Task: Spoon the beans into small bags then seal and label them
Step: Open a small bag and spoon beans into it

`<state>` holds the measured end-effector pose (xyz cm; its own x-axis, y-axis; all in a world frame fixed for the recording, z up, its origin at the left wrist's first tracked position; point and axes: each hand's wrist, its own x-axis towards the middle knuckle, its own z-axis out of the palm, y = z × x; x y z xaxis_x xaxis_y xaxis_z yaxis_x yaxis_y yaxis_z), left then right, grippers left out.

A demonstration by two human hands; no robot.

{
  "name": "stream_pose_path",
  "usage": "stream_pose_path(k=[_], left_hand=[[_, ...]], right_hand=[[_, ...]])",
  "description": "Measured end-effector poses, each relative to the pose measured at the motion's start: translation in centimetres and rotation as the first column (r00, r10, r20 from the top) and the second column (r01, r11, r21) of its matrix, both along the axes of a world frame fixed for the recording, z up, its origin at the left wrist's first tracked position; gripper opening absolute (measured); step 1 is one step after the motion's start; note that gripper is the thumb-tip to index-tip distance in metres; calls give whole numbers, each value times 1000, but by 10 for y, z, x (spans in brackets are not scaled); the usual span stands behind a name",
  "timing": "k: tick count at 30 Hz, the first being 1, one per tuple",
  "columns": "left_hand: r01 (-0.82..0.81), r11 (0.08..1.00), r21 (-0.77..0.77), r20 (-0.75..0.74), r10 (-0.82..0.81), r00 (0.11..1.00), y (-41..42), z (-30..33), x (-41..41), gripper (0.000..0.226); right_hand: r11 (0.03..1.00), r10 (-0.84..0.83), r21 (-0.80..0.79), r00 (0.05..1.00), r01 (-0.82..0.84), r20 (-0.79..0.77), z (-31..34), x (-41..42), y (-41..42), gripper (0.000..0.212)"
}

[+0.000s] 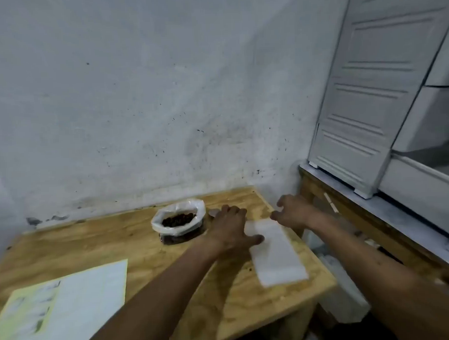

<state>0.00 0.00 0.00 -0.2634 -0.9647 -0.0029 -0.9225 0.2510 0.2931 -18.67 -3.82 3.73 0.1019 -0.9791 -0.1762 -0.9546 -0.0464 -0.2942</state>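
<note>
Presently the small bags (277,254) lie flat as a thin white stack at the right edge of the wooden table (119,239). Judged light, limp and slippery: separate one at its far open end. The left hand (230,228) presses flat on the stack's near-left corner; the right hand (293,210) hovers loosely curled, empty, at the far end. The rolled-down bag of beans (178,219) stands left, open, partly full.

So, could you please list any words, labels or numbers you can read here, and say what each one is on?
No text can be read.
Sheet with the yellow border: small dark marks down its left side, too blurred to read.
White small bags: blank.
Bag of beans: no label visible.
</note>
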Motion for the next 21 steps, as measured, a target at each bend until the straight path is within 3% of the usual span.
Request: stream_pose_path(k=[2, 6, 10, 13, 16, 18, 21], left_hand=[[9, 998, 58, 61, -13, 998, 14, -9, -11, 97], [-23, 994, 105, 60, 17, 998, 28, -26, -27, 95], [-55, 994, 93, 31, 53, 998, 30, -27, -30, 84], [-72, 994, 83, -41, 76, 996, 34, -29, -29, 86], [-90, 995, 40, -186, 96, 978, 36, -32, -25, 103], [-114, 992, -48, -349, 90, 933, 36, -30, -22, 102], [-207, 978, 26, -679, 169, 714, 35, -20, -18, 89]], right_hand=[[999, -22, 45, 999, 24, -44, -9, -5, 17, 34], [997, -69, 23, 998, 69, -13, -35, -8, 39, 37], [982, -150, -96, 979, 163, 135, -39, -15, 42, 45], [967, -187, -104, 923, 234, 336, -37, -19, 42, 45], [967, -190, -44, 823, 252, 535, -31, -25, 42, 48], [966, -215, 16, 771, 257, 599, -25, -28, 42, 42], [964, -247, 97, 709, 246, 660, -12, -27, 41, 37]])
